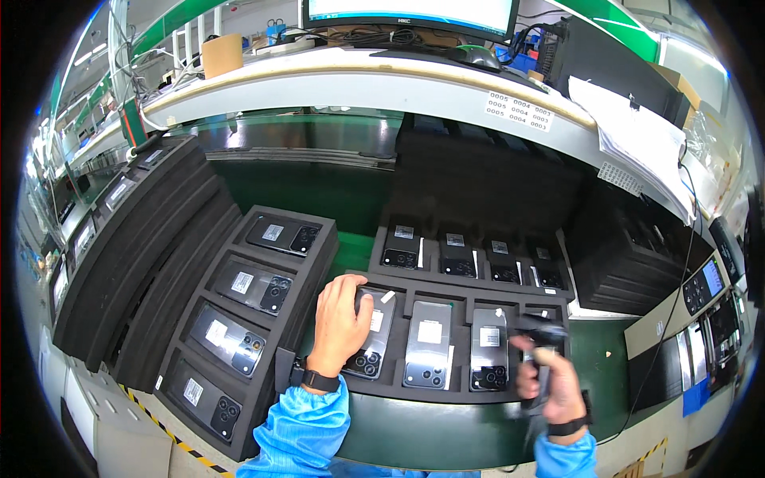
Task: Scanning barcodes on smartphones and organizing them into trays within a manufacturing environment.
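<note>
My left hand (341,323) lies over the left side of a dark phone (376,328) in the near foam tray (402,309). Its fingers reach to the tray's far edge, with the thumb apart on the phone. Smeared by motion, my right hand (555,389) grips a black handheld barcode scanner (543,328) above the tray's right end. Beside each other in this tray lie a second phone (430,344) and a third phone (488,349), backs up with white labels. The scanner partly hides the rightmost slot.
Another foam tray (271,334) with several phones stands at the left, beside stacked dark trays (143,263). Behind the near tray, more phones (456,255) sit in a foam tray. A shelf (358,84) holds a monitor (410,17). At right is a grey machine (677,319).
</note>
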A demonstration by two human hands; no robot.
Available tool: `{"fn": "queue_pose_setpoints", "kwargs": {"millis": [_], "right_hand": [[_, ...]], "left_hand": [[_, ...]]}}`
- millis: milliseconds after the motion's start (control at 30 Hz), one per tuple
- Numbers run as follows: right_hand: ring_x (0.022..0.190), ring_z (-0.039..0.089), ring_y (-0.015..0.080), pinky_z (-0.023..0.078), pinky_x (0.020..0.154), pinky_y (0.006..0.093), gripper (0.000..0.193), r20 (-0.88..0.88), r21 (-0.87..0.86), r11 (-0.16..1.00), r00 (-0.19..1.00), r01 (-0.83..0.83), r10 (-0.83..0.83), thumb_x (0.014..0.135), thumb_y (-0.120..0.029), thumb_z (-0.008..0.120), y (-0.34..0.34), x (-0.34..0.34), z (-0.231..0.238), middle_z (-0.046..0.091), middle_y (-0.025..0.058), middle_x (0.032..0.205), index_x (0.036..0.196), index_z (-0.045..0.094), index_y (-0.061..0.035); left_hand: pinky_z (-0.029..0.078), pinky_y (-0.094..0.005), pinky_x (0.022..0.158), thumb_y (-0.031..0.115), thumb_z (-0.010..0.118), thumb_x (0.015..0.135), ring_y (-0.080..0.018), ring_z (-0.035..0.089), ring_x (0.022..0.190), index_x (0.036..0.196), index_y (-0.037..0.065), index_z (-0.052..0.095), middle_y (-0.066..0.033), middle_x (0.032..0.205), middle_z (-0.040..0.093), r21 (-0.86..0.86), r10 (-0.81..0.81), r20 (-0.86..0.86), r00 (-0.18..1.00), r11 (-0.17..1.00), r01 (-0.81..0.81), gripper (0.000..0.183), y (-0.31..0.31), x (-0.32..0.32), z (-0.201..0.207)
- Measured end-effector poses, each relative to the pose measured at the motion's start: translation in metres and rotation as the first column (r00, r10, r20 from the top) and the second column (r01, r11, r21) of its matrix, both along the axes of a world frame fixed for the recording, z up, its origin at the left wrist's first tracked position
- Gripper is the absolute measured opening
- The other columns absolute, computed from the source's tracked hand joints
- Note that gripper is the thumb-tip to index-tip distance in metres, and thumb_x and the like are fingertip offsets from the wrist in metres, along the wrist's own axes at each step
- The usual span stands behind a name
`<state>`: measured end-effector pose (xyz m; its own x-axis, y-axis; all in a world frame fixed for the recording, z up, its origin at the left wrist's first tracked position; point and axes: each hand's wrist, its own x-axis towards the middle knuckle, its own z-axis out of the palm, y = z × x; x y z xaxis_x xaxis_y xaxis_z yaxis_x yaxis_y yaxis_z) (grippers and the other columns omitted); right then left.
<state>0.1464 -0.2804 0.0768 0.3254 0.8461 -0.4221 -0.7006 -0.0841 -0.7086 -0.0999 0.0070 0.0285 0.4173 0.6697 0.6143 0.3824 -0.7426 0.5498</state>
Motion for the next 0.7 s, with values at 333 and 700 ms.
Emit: {"fn": "queue_pose_setpoints", "kwargs": {"millis": [333,700], "right_hand": [[0.058,0.06,0.0148,0.05,0.052,0.0291,0.019,0.088,-0.095,0.895,0.892,-0.436,0.444,0.097,-0.023,0.069,0.128,-0.125,-0.03,0.061,0.0036,0.073,0.094,0.06,-0.0068],[0.066,0.069,0.0178,0.054,0.054,0.0278,0.035,0.439,-0.207,0.958,0.856,-0.2,0.274,0.095,-0.011,0.067,0.038,-0.06,0.009,0.071,0.0158,0.093,0.124,0.052,0.001]], "left_hand": [[0.047,-0.0462,0.096,0.007,0.056,0.09,-0.0376,0.06,0.11,0.117,0.002,0.061,-0.0175,0.116,0.064,-0.086,-0.089,0.125,0.988,0.991,0.1,0.029,0.006,0.006,-0.009],[0.027,-0.0551,0.12,0.034,0.077,0.077,-0.0409,0.033,0.146,0.138,0.006,0.052,-0.0233,0.15,0.041,0.024,-0.053,-0.301,0.952,0.998,0.063,0.071,-0.002,0.005,-0.013]]}}
